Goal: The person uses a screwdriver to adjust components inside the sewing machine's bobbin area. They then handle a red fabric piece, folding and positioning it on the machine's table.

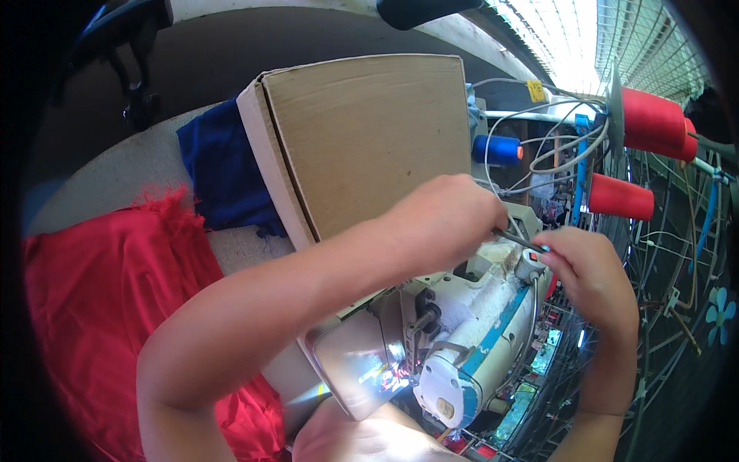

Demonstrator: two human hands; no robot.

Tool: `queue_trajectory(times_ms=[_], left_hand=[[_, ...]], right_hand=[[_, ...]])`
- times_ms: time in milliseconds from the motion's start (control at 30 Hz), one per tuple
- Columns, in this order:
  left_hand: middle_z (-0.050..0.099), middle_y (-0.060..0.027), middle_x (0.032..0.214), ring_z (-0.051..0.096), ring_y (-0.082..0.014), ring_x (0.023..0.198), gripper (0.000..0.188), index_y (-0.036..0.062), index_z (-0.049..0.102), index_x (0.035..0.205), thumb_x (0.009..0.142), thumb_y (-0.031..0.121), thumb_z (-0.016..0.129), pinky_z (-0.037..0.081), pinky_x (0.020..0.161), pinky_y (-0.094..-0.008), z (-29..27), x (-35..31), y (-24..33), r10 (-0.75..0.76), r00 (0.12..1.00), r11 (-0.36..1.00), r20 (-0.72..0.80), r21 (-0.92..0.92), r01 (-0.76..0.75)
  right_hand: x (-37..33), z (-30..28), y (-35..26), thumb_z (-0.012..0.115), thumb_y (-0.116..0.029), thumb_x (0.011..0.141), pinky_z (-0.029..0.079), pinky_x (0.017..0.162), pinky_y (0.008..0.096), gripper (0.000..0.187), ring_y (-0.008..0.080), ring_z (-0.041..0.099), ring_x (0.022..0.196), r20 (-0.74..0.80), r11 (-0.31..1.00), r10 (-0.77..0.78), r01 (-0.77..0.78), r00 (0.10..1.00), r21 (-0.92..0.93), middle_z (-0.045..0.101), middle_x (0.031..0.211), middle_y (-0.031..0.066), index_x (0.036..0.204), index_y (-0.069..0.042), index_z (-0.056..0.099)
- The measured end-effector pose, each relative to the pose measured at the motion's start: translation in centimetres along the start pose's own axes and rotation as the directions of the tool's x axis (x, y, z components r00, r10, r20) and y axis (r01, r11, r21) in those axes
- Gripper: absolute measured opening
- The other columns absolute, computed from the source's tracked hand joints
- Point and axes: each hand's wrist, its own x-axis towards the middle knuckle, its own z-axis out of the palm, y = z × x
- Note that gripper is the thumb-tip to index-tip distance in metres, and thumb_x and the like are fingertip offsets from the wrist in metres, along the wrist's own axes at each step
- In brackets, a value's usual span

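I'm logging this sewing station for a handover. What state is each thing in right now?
Left hand: closed on a thin dark tool over the machine top.
Right hand: fingers pinched at the tool's tip.
Sewing machine: lamp lit at the needle.
Cardboard box: shut.
Red cloth: lying loose, edge frayed.
Blue cloth: bunched beside the box.
Red thread cones: mounted, threaded.

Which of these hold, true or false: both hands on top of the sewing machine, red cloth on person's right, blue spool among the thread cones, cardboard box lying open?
1. Both hands work at the top of the sewing machine. True: left hand holds a thin tool, right hand meets its tip.
2. The red cloth lies on the person's right. False: on the left.
3. A blue spool sits near the red cones. True.
4. The cardboard box lies open. False: its flap is shut.
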Motion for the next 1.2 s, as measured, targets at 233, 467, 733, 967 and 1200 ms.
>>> queue_trajectory(times_ms=[233,467,733,967,1200], left_hand=[[0.062,-0.0158,0.069,0.062,-0.0325,0.069,0.010,0.0070,0.065,0.079,0.071,0.012,0.060,0.048,0.064,-0.0412,2.6,1.2,-0.8,0.057,0.981,0.995,0.187,0.072,-0.072],[0.062,-0.0172,0.068,0.063,-0.0323,0.070,0.013,0.0052,0.065,0.078,0.067,0.009,0.059,0.049,0.065,-0.0401,2.9,1.2,-0.4,0.021,0.969,0.994,0.247,0.095,-0.046],[0.062,-0.0168,0.067,0.063,-0.0310,0.068,0.011,0.0033,0.064,0.075,0.068,0.007,0.057,0.050,0.065,-0.0393,3.2,1.1,-0.4,0.011,0.974,0.999,0.225,0.049,-0.023],[0.061,-0.0182,0.067,0.063,-0.0311,0.069,0.012,0.0001,0.063,0.075,0.067,0.006,0.057,0.050,0.064,-0.0396,2.9,1.1,0.1,-0.016,0.970,0.998,0.243,0.064,0.000],[0.061,-0.0195,0.067,0.063,-0.0320,0.071,0.013,-0.0003,0.063,0.076,0.066,0.006,0.058,0.049,0.065,-0.0402,3.9,0.7,-0.4,0.003,0.987,0.996,0.158,0.089,-0.017]], right_hand=[[-2.4,-0.3,-1.1,0.061,-0.002,0.071,0.043,0.056,0.0385,0.021,0.0327,0.056,0.063,0.082,0.988,0.151,-0.148,0.985,-0.048,0.055,0.071,0.0137,0.092,-0.004,0.060],[-2.2,0.0,0.2,0.062,-0.002,0.070,0.041,0.051,0.0361,0.020,0.0280,0.053,0.057,0.083,0.985,0.161,-0.155,0.983,-0.074,0.050,0.064,0.0107,0.089,-0.006,0.061],[-1.8,0.3,0.4,0.062,0.000,0.068,0.040,0.049,0.0349,0.019,0.0271,0.052,0.055,0.069,0.983,0.178,-0.174,0.982,-0.066,0.049,0.062,0.0108,0.086,-0.005,0.063],[-1.4,0.3,1.7,0.062,0.000,0.067,0.040,0.050,0.0348,0.019,0.0278,0.052,0.055,0.073,0.988,0.148,-0.144,0.986,-0.058,0.050,0.063,0.0107,0.086,-0.004,0.062],[-1.5,0.6,1.4,0.062,0.001,0.065,0.041,0.050,0.0356,0.022,0.0283,0.054,0.057,0.071,0.988,0.146,-0.142,0.987,-0.061,0.049,0.063,0.0105,0.086,-0.005,0.063]])
